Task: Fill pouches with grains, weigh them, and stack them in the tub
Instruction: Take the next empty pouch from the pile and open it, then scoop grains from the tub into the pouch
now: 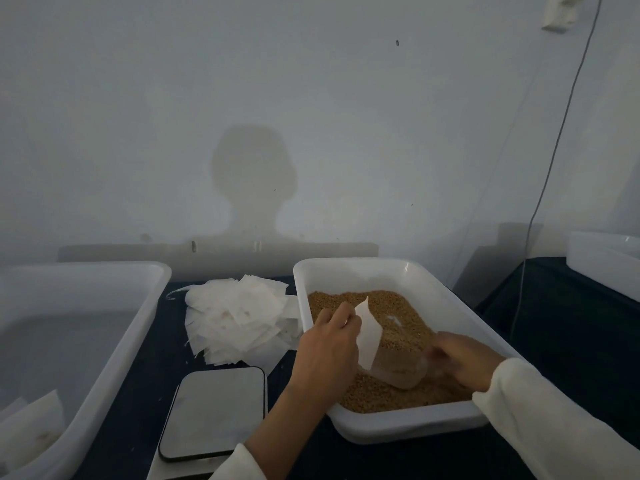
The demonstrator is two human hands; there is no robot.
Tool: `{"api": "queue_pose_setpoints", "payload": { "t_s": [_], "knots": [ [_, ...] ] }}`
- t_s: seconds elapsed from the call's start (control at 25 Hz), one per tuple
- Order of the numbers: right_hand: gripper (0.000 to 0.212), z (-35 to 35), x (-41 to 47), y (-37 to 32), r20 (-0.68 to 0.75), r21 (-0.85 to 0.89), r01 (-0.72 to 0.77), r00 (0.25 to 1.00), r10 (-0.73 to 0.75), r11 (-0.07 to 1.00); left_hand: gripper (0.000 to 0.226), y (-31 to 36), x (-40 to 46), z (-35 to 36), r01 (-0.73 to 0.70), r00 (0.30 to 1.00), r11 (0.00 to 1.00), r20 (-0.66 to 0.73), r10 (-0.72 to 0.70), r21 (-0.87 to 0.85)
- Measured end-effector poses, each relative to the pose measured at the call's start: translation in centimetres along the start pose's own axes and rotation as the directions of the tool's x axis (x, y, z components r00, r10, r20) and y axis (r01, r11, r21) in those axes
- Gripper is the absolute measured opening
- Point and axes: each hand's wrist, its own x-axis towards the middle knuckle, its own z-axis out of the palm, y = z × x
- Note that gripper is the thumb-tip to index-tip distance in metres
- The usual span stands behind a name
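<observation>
A white tray (353, 268) on the right holds brown grains (391, 303). Over it, my left hand (327, 348) pinches the top of a white pouch (369, 332), which hangs tilted with its mouth toward the right. My right hand (464, 358), blurred, grips a clear plastic scoop (398, 367) with grains in it, pressed against the pouch's opening. A pile of empty white pouches (239, 313) lies left of the tray. In front of the pile sits a flat scale (214, 410). The large white tub (90, 296) at the far left has filled pouches (31, 424) in its near corner.
A dark cloth (571, 327) covers the table. Another white container (602, 258) stands at the far right edge. A thin cable (554, 150) hangs down the wall on the right. The wall rises directly behind the tray and tub.
</observation>
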Motion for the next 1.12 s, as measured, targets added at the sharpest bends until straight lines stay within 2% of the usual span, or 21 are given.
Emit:
{"api": "queue_pose_setpoints", "payload": {
  "t_s": [0.12,0.24,0.32,0.52,0.76,0.92,1.12],
  "knots": [
    [0.019,-3.1,-1.3,0.1,0.008,-0.113,0.074,0.997,-0.073,0.991,0.013,-1.1,0.0,0.2,0.041,0.993,0.999,0.113,-0.044,0.022],
    [0.022,-6.0,-2.4,-0.2,0.043,-0.234,0.098,0.995,-0.090,0.967,0.016,-2.2,0.2,0.2,0.039,0.986,0.997,0.160,-0.050,0.071],
    [0.024,-6.3,-2.6,-1.0,0.066,-0.231,0.113,0.993,-0.100,0.967,0.020,-2.4,0.2,0.1,0.043,0.987,0.995,0.149,-0.057,0.091],
    [0.021,-2.4,-2.0,-3.7,0.036,-0.086,0.178,0.984,-0.175,0.980,0.029,-2.9,0.3,0.1,0.015,0.992,0.994,0.127,-0.029,0.107],
    [0.021,-0.9,-2.8,-1.7,0.008,0.220,0.132,0.991,-0.137,0.967,0.017,-4.3,0.9,-0.7,-0.022,0.993,0.996,0.116,0.012,0.085],
    [0.018,-2.2,-4.2,-0.4,-0.093,0.340,0.127,0.991,-0.102,0.932,0.017,-5.1,2.1,-0.5,-0.140,0.977,0.988,0.167,0.129,0.058],
    [0.016,-5.0,-5.3,0.1,-0.214,0.363,0.105,0.976,-0.027,0.926,0.016,-4.0,2.8,0.4,-0.307,0.915,0.952,0.272,0.298,-0.012]
  ]
}}
